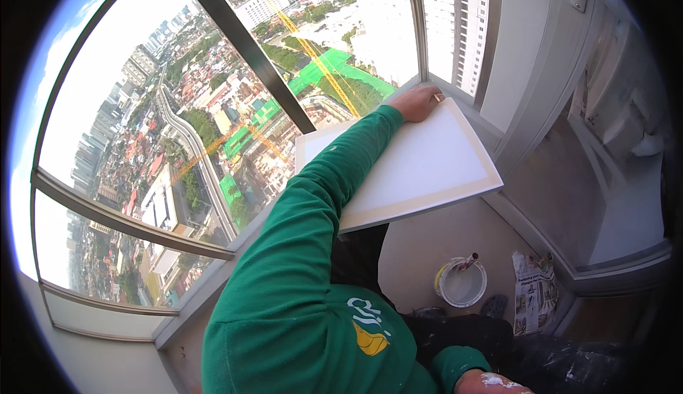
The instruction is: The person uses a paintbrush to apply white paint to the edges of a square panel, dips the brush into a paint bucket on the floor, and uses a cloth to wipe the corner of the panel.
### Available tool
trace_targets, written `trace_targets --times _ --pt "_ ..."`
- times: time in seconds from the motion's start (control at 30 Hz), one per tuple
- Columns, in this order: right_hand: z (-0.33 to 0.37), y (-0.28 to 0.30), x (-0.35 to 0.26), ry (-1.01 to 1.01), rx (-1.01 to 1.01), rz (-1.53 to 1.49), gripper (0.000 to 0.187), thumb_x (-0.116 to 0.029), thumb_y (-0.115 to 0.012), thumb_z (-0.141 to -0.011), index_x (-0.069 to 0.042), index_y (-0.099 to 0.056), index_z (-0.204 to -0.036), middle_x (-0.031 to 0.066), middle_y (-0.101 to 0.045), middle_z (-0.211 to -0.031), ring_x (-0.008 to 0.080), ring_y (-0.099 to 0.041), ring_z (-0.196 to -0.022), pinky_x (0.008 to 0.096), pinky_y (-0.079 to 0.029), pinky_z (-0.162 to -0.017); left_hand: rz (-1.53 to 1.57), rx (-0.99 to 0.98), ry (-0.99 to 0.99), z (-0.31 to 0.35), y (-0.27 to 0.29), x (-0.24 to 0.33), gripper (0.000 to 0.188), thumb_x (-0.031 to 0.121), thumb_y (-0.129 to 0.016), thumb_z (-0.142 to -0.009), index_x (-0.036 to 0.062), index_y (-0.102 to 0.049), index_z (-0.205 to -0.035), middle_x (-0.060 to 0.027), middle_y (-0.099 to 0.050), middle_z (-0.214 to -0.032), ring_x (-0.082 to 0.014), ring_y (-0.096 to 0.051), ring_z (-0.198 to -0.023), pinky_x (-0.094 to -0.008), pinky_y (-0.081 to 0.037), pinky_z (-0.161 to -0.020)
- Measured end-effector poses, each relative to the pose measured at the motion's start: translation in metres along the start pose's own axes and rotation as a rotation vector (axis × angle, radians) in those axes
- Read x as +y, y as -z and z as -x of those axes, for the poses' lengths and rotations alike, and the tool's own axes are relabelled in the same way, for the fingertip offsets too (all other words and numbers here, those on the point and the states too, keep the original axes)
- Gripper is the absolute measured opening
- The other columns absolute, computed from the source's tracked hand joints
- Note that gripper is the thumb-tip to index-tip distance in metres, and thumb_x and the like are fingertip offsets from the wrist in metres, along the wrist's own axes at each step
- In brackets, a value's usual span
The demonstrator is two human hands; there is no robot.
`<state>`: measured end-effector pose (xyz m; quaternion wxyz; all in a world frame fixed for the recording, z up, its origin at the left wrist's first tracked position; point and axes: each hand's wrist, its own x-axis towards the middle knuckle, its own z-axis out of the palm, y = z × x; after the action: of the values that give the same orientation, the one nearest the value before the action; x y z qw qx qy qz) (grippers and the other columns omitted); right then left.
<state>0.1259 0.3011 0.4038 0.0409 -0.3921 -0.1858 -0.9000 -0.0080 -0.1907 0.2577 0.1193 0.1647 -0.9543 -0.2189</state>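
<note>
A white rectangular panel [420, 163] with strips of beige masking tape [434, 191] along its border lies tilted in front of me, above the floor. My left arm, in a green sleeve, reaches across it. At the panel's far corner, next to the window frame, my left hand [418, 104] is closed with fingers curled; what they pinch there is too small to make out. Low at the bottom edge, by my thigh, is my right hand [487, 381], smeared with white paint. Its fingers are cut off by the picture's edge. What supports the panel is hidden.
A paint bucket [442, 296] with white paint and a brush [467, 261] leaning in it stands on the floor near my feet. Folded newspaper [535, 294] lies right of it. Tall windows [192, 109] overlooking a city close off the left; a framed doorway [541, 202] is at right.
</note>
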Motion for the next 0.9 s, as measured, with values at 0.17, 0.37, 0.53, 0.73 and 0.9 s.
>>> trace_targets --times 0.17,0.37,0.53,0.73,0.9 --pt "0.004 0.003 0.024 0.055 -0.016 -0.02 0.036 -0.005 -0.059 -0.099 -0.009 -0.053 -0.134 0.0066 -0.05 -0.136 0.0242 -0.059 -0.115 0.0384 -0.046 -0.087 0.006 0.005 -0.04 0.009 -0.005 0.001 0.037 0.03 -0.048 -0.106 0.0037 -0.063 -0.126 -0.0235 -0.071 -0.115 -0.0414 -0.065 -0.111 -0.0472 -0.049 -0.098" --pt "0.012 -0.002 0.041 0.115 -0.121 -0.092 0.039 -0.004 -0.061 -0.098 -0.01 -0.053 -0.136 0.0058 -0.048 -0.139 0.025 -0.059 -0.115 0.0425 -0.052 -0.091 0.038 0.007 -0.048 0.021 -0.01 -0.008 0.035 0.025 -0.048 -0.102 0.0047 -0.065 -0.124 -0.0229 -0.071 -0.116 -0.0397 -0.065 -0.114 -0.0463 -0.049 -0.1" --pt "0.013 0.025 0.012 -0.12 -0.575 0.783 0.068 -0.02 -0.066 -0.1 -0.021 -0.031 -0.159 0.0062 -0.032 -0.156 0.0287 -0.047 -0.137 0.0526 -0.05 -0.105 0.038 -0.024 -0.105 0.013 -0.016 0.016 0.035 0.027 -0.047 -0.103 0.0049 -0.066 -0.122 -0.0228 -0.072 -0.114 -0.0406 -0.066 -0.112 -0.0472 -0.05 -0.099" --pt "-0.021 0.14 0.089 -0.417 -0.595 1.852 0.03 0.006 -0.066 -0.088 -0.002 -0.062 -0.117 0.0148 -0.069 -0.108 0.0325 -0.068 -0.097 0.0424 -0.053 -0.088 0.044 -0.075 -0.121 0.029 -0.019 0.07 0.034 0.021 -0.05 -0.102 0.0039 -0.061 -0.129 -0.0251 -0.072 -0.109 -0.0432 -0.067 -0.107 -0.0505 -0.051 -0.092" --pt "-0.035 0.212 0.074 -0.819 -0.586 2.12 0.037 -0.003 -0.07 -0.086 -0.008 -0.062 -0.122 0.0119 -0.071 -0.113 0.0331 -0.068 -0.104 0.0468 -0.048 -0.092 0.024 -0.062 -0.262 0.026 -0.027 0.101 0.032 0.017 -0.048 -0.103 0.0024 -0.059 -0.129 -0.0268 -0.071 -0.111 -0.0448 -0.065 -0.109 -0.0515 -0.05 -0.094"
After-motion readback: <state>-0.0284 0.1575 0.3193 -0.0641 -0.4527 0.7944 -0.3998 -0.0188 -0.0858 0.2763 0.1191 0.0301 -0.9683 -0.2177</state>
